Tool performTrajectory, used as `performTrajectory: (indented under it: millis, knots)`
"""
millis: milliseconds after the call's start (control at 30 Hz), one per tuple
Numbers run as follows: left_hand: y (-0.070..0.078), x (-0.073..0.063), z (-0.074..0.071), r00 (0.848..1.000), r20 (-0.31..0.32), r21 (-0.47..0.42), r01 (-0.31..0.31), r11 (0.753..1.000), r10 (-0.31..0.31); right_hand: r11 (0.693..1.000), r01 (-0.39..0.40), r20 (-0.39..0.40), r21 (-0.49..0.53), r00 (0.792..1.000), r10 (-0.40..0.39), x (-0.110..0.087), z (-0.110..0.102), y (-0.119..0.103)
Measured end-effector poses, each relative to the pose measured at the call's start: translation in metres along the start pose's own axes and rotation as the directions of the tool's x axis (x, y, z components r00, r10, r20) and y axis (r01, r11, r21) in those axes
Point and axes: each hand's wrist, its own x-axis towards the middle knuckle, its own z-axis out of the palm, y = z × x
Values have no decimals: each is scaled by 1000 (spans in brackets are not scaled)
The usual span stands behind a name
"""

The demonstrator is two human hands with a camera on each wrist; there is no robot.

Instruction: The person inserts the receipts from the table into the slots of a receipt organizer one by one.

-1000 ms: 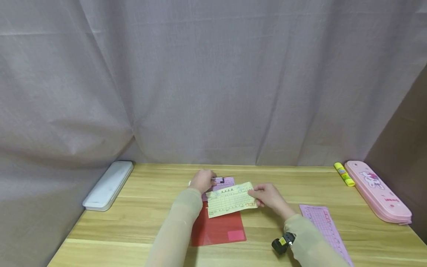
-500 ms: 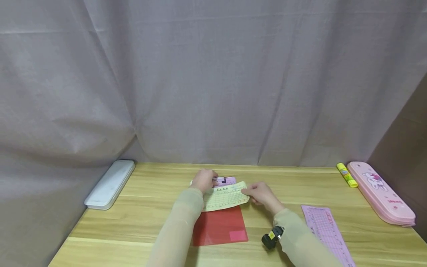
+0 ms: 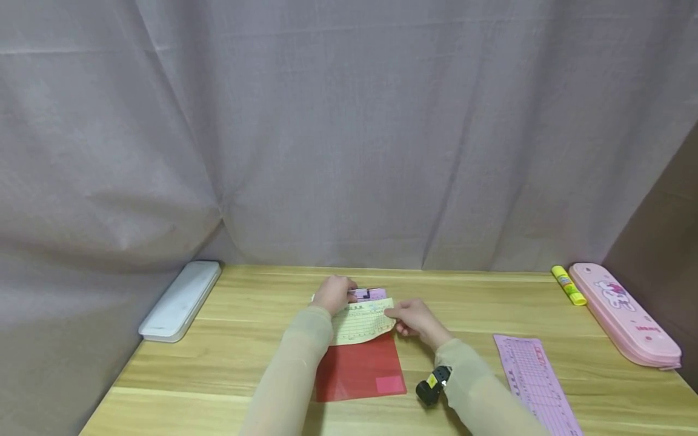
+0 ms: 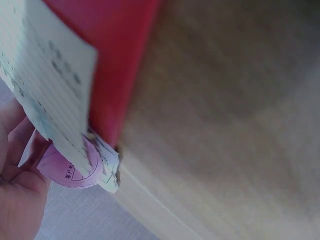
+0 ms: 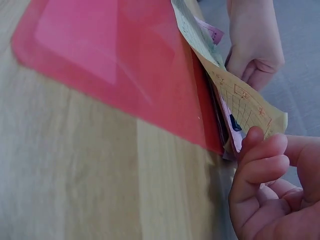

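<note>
A translucent red folder (image 3: 360, 369) lies flat on the table. Across its far end is a yellow printed form slip (image 3: 362, 322), bent up at its right side. My right hand (image 3: 417, 321) pinches the slip's right edge between thumb and fingers, also seen in the right wrist view. At the folder's far left corner, my left hand (image 3: 334, 295) holds a pink slip (image 4: 70, 167), whose corner curls up in the left wrist view. Part of this pink paper, with a small black piece (image 3: 364, 295) on it, shows behind the yellow slip. The left fingertips are partly hidden.
Another pink-purple form slip (image 3: 537, 381) lies on the table at the right. Farther right are a yellow glue stick (image 3: 569, 285) and a pink pencil case (image 3: 627, 318). A white case (image 3: 180, 301) rests at the left. A grey curtain (image 3: 349, 133) hangs behind the table.
My right hand has moved left with the yellow slip, which has shifted left over the folder's far end and bent upward. My left hand stays at the same corner.
</note>
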Motion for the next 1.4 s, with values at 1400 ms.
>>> performTrajectory:
  millis: [1400]
  knots:
    - [-4,2,2,998,-36,-12,-50,999,50,999,-37,25,8,999,37,17,3,4]
